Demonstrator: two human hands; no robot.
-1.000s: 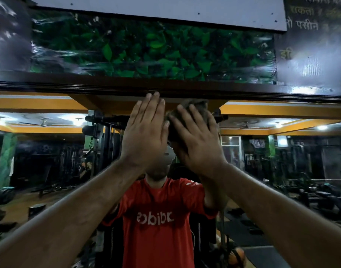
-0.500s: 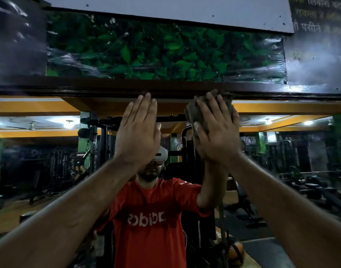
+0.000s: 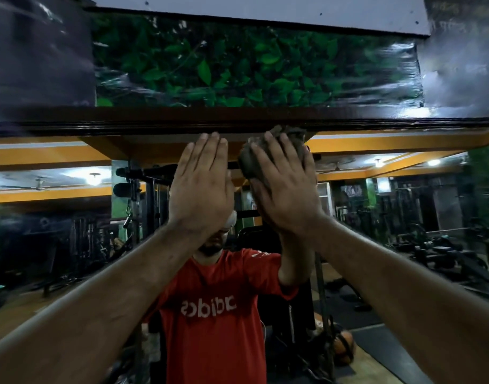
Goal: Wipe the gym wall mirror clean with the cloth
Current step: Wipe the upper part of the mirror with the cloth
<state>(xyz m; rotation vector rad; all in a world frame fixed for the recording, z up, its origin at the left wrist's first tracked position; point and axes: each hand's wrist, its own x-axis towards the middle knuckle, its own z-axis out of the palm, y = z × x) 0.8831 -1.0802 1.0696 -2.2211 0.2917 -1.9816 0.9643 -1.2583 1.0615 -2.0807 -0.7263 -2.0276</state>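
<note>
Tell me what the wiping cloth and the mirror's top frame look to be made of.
Cloth: looks like soft woven fabric, dull grey-brown, bunched in folds under the right hand. Top frame: probably dark varnished wood or a wood-look moulding; it is ridged and glossy, with bright highlights along it.

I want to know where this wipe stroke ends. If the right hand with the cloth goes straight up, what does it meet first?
Probably the dark wooden mirror frame: the crumpled grey-brown cloth under the right hand already reaches its lower edge.

the right hand (image 3: 286, 189) covers most of the cloth (image 3: 247, 162) — only its edges show; the left hand (image 3: 200, 187) hides the reflected face; both forearms run off the bottom edge.
</note>
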